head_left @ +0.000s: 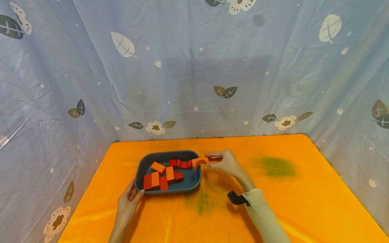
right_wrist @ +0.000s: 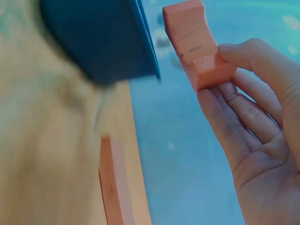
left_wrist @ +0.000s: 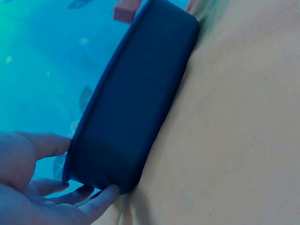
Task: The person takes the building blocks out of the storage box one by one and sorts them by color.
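Observation:
A dark blue-grey tray [head_left: 190, 181] stands on the table with several red and orange blocks in it. My left hand [head_left: 127, 201] holds the tray's near left corner, thumb at the rim and fingers against the outer wall [left_wrist: 123, 98]. Between thumb and fingers of my right hand [head_left: 229, 165], an orange arch block [head_left: 199, 161] is pinched over the tray's right rim. The right wrist view shows this arch block [right_wrist: 190, 35] raised, with its curved hollow visible. Inside the tray, a red arch block [head_left: 184, 164] lies near the far wall, beside a red block [head_left: 172, 163].
Another orange block [right_wrist: 115, 185] lies on the table in the right wrist view. The orange-yellow table [head_left: 304, 202] has greenish stains to the right. A blue patterned curtain [head_left: 182, 74] hangs behind and at both sides.

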`<act>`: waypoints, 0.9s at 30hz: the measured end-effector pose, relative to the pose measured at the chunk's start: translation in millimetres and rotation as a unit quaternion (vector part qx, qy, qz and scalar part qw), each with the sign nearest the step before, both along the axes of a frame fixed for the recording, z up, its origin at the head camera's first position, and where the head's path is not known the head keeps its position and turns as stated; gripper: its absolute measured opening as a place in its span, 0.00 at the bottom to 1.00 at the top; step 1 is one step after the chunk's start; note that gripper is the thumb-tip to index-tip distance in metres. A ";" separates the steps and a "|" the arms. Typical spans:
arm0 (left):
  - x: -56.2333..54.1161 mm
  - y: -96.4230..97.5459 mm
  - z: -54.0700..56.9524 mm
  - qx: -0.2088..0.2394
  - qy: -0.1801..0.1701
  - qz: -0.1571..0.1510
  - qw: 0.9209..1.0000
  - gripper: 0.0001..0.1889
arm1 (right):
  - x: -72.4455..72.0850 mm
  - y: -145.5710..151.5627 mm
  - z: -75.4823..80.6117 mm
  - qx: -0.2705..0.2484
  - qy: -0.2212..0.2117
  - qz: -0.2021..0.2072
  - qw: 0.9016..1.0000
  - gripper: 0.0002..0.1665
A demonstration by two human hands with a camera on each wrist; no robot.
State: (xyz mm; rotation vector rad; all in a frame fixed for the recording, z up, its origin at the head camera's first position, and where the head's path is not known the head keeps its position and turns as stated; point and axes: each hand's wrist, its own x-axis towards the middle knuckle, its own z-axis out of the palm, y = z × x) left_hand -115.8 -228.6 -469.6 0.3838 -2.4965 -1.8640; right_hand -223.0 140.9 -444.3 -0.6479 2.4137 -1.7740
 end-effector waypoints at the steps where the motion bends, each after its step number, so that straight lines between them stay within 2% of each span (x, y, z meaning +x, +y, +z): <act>1: -0.3 -0.1 -0.1 0.000 -0.001 0.000 1.000 0.37 | -0.8 6.3 -1.3 -0.010 -0.004 -0.009 1.000 0.23; 5: -1.0 -0.9 -0.5 0.004 -0.002 -0.001 1.000 0.37 | -2.5 32.1 -4.6 -0.033 -0.025 -0.044 0.998 0.25; 13: -1.2 -0.5 -0.8 -0.008 -0.006 -0.004 1.000 0.37 | -4.3 78.0 -23.2 0.006 -0.054 -0.112 0.992 0.31; 21: -1.5 1.5 0.2 -0.008 -0.004 -0.009 1.000 0.37 | -4.2 113.6 -49.4 0.037 -0.020 -0.145 0.989 0.28; 27: -0.6 -0.5 -0.3 -0.007 -0.004 -0.004 1.000 0.37 | -6.4 126.7 -59.1 0.033 -0.021 -0.155 0.987 0.27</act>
